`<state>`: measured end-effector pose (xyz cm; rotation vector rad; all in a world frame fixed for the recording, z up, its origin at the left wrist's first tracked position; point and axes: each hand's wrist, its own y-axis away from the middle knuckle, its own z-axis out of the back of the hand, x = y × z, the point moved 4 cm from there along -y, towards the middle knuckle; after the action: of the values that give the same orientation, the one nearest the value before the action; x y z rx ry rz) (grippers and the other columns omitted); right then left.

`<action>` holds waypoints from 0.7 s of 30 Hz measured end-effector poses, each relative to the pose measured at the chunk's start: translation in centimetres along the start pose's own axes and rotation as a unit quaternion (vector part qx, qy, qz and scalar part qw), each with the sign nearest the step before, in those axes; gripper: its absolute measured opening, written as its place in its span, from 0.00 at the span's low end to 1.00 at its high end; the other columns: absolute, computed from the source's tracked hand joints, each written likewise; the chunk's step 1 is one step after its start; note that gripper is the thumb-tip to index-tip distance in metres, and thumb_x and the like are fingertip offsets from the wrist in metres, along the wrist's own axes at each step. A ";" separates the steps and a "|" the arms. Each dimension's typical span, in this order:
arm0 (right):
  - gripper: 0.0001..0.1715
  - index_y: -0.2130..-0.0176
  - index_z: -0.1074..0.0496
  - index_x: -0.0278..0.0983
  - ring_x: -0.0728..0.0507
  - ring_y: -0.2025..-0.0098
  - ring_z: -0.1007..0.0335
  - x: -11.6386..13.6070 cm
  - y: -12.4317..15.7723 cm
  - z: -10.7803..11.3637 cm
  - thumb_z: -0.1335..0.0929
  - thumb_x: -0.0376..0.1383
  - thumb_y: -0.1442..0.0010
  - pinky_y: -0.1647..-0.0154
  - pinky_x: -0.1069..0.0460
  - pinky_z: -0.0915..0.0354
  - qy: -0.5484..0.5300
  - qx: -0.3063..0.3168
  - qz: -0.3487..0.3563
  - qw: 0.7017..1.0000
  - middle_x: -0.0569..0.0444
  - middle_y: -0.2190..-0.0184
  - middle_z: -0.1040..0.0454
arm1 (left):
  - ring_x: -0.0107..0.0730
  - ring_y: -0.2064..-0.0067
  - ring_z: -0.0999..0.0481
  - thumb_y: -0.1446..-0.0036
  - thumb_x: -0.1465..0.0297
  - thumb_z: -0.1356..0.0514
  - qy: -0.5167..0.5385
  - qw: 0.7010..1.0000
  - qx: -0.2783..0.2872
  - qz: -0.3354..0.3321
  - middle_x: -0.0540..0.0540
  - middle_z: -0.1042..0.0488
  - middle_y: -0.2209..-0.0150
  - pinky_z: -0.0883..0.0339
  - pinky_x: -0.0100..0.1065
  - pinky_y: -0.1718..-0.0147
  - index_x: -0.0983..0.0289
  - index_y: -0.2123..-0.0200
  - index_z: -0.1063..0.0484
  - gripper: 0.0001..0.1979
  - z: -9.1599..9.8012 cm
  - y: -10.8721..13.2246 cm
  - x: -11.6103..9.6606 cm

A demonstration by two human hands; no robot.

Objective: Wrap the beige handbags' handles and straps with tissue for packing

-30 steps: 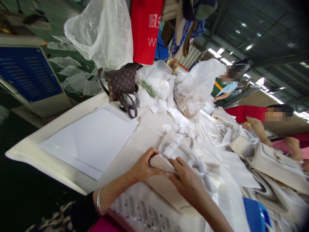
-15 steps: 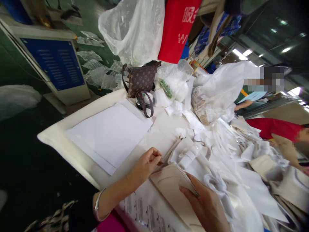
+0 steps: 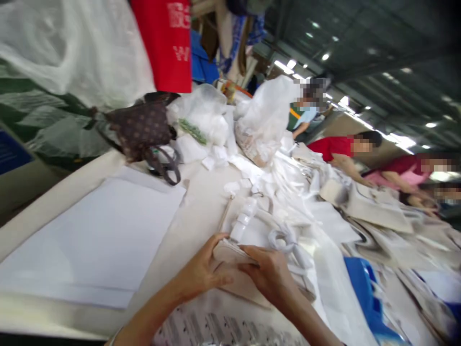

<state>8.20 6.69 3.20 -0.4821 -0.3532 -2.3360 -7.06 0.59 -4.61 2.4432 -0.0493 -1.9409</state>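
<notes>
- The right hand (image 3: 268, 269) is closed on the near edge of a smooth, cream, leather-like piece with a rounded end (image 3: 230, 253), its fingers on the upper side and its thumb tucked below.
- The left hand (image 3: 196, 271) cups the rounded end, fingers curled over the top and thumb stretched out along the front; whether it pinches or only steadies, I cannot tell.
- The cream piece is just in front of the body, over the near part of a pale, smooth-topped worktable (image 3: 200, 197), with a sheet of clear plastic printed in grey marks (image 3: 201, 327) on the near side.
- Working this edge well seems to call for light, even pressure from both hands, with the pads kept flat so that no nail marks the pale surface.
- It would help to hold the rounded end steady on the left while the right fingers run along the rim, and to keep the piece from rubbing on the glossy white wrapped roll (image 3: 244, 218) just beyond it.
- The looped pale grey strap (image 3: 283, 239) lies near the right hand, so that wrist is best kept clear of it.
- The cream piece looks matt and clean, its rim thick and perhaps layered; blur hides any finer stitching.
</notes>
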 end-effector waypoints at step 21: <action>0.38 0.40 0.39 0.41 0.38 0.40 0.39 -13.2 12.0 0.8 0.28 0.38 0.48 0.39 0.42 0.41 -0.430 -0.322 -0.107 0.837 0.47 0.41 0.36 | 0.49 0.44 0.34 0.55 0.55 0.34 -0.467 0.883 -0.005 -0.043 0.58 0.36 0.48 0.38 0.45 0.44 0.62 0.66 0.29 0.19 -0.6 -3.5 -4.2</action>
<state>25.63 6.37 -0.41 -1.9270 0.0095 -2.2660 -7.37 4.26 -0.54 1.2799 0.0572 -2.9157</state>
